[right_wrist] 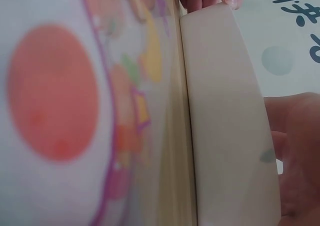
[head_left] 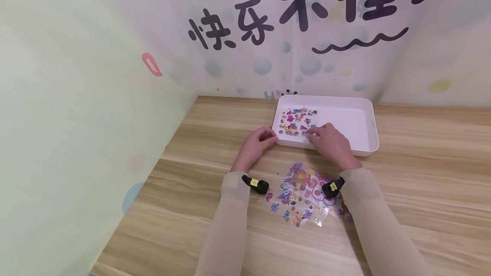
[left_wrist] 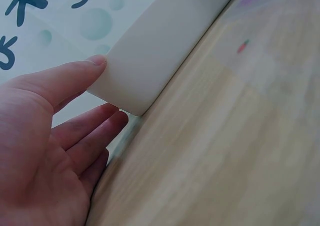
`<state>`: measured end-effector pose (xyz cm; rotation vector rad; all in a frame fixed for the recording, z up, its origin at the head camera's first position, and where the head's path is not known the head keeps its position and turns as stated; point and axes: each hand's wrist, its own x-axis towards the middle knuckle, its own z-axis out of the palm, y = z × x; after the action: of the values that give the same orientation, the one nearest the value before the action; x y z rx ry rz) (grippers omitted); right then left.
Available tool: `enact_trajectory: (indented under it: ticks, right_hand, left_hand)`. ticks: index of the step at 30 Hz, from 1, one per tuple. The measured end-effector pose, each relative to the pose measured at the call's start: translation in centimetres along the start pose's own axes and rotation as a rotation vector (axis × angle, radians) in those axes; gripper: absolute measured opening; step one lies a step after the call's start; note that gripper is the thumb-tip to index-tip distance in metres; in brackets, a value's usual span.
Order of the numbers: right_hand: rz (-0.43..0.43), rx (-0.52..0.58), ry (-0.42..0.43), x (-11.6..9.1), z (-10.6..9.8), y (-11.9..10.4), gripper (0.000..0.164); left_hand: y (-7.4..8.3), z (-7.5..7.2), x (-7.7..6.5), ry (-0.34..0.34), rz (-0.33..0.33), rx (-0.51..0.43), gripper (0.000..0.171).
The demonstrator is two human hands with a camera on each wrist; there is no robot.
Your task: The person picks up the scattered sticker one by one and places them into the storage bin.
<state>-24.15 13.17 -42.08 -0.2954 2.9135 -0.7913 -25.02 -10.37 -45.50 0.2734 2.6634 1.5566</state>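
Note:
A white tray (head_left: 345, 150) stands at the back of the table, and a sheet of small colourful stickers (head_left: 295, 118) lies in its left half. My left hand (head_left: 256, 144) holds the tray's near left corner. In the left wrist view its thumb (left_wrist: 95, 61) is at the rim and the other fingers are round the corner. Reaching over the front wall, my right hand (head_left: 330, 142) has thumb and forefinger together at the sheet's near right corner. The right wrist view shows that hand (right_wrist: 302, 151) partly hidden behind the tray wall (right_wrist: 225, 111).
Several clear sticker sheets (head_left: 297, 191) lie overlapping on the wooden table (head_left: 184, 208) between my forearms, in front of the tray. Behind the tray hangs a printed cloth (head_left: 238, 71) with large dark characters. Another pale cloth (head_left: 76, 118) borders the table on the left.

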Motion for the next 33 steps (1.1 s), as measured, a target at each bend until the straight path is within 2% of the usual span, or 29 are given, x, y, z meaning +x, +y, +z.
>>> enact_trajectory:
  ticks: [8, 16, 26, 33]
  right_hand:
    - [0.022, 0.008, -0.007, -0.2, 0.0, 0.2, 0.039]
    - [0.014, 0.008, 0.025, -0.1, 0.0, 0.0, 0.038]
    - [-0.04, 0.161, 0.139, 0.1, 0.0, -0.1, 0.032]
    - [-0.062, 0.196, 0.166, -0.3, -1.1, 0.0, 0.031]
  left_hand:
    - [-0.2, 0.3, -0.1, 0.0, 0.002, -0.001, 0.014]
    - [-0.1, 0.1, -0.2, -0.01, 0.004, -0.008, 0.016]
    - [-0.1, -0.5, -0.2, -0.018, -0.004, -0.006, 0.016]
    - [0.0, -0.1, 0.0, -0.018, -0.003, -0.008, 0.017]
